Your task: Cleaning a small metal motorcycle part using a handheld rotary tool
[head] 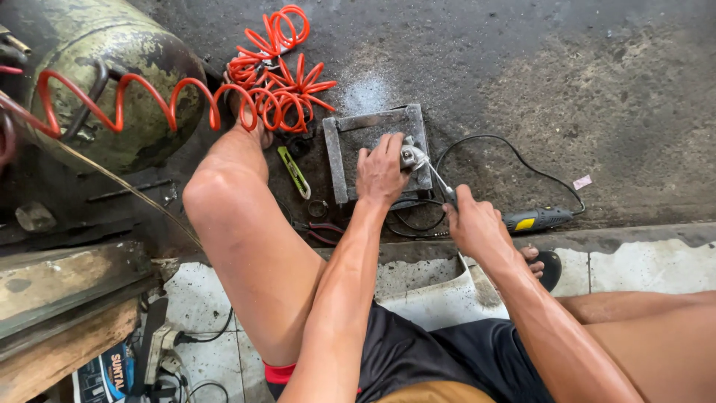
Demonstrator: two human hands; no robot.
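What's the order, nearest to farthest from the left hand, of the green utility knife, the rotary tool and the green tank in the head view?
From the left hand:
1. Green utility knife, on the floor just to its left.
2. Rotary tool, to its right, past the right hand.
3. Green tank, far upper left.

Metal frame point(373, 153) lies between utility knife point(294, 172) and rotary tool point(538, 219).

I squat over a dark, stained concrete floor point(582, 82); pale tiles point(641, 269) lie under me, daylight is flat, and rough wooden planks point(60, 298) sit beside me.
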